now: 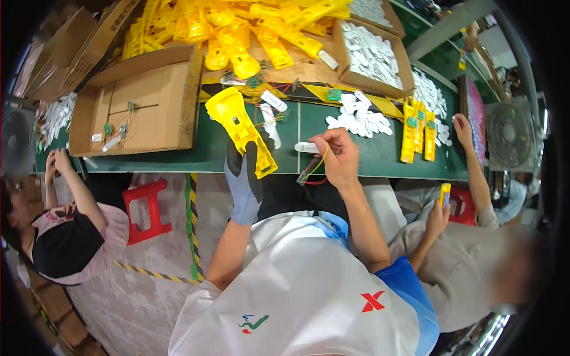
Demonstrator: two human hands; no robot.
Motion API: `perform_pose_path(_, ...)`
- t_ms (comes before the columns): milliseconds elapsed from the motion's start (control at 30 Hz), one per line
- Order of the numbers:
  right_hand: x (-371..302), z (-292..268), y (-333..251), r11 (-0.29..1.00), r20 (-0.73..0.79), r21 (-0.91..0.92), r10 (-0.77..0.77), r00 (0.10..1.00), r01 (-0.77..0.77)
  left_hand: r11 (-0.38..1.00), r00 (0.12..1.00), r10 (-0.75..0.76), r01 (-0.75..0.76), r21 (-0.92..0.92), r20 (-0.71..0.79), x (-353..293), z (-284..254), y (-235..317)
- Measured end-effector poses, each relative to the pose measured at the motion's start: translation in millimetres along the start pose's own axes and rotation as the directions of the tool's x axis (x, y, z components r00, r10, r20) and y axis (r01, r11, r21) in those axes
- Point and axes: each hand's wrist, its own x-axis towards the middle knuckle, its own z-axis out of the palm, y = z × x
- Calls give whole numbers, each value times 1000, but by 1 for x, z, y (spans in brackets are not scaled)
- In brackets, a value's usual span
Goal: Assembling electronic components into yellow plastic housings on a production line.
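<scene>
A blue-grey glove covers my left hand [243,184], which grips a yellow plastic housing [228,113] by its narrower end, the broad end tilted up and left. Bare and pinched shut, my right hand [341,157] holds a small white plastic piece [305,147] just right of the housing. Thin red and yellow wires and a small green circuit board [303,178] dangle below its fingers. The two held things are apart. On the green table beyond lie two white pieces [274,101] with wires beside them.
An open cardboard box [172,107] with a few wired parts stands at left. Yellow housings [231,44] heap up at the back. White pieces fill a carton [404,80] and form a pile [362,118]. Yellow housings with boards [409,133] lie at right. Co-workers sit on both sides.
</scene>
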Motion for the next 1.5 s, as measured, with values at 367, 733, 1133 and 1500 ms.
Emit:
perform_pose_path(367,-23,11,-45,945,-69,320,94,993,-67,998,998,69,-69,-11,8,1,39,-2)
perform_pose_path(733,-18,10,-36,886,-100,-88,-462,881,455,940,949,302,-281,193,-93,-10,52,2)
perform_pose_path(1133,-13,-12,-53,932,143,-37,-352,925,360,965,966,238,-224,135,-97,-9,52,-2)
perform_pose_path(1500,-14,9,-23,660,163,703,214,963,-266,958,950,262,-234,168,-172,-12,42,-20)
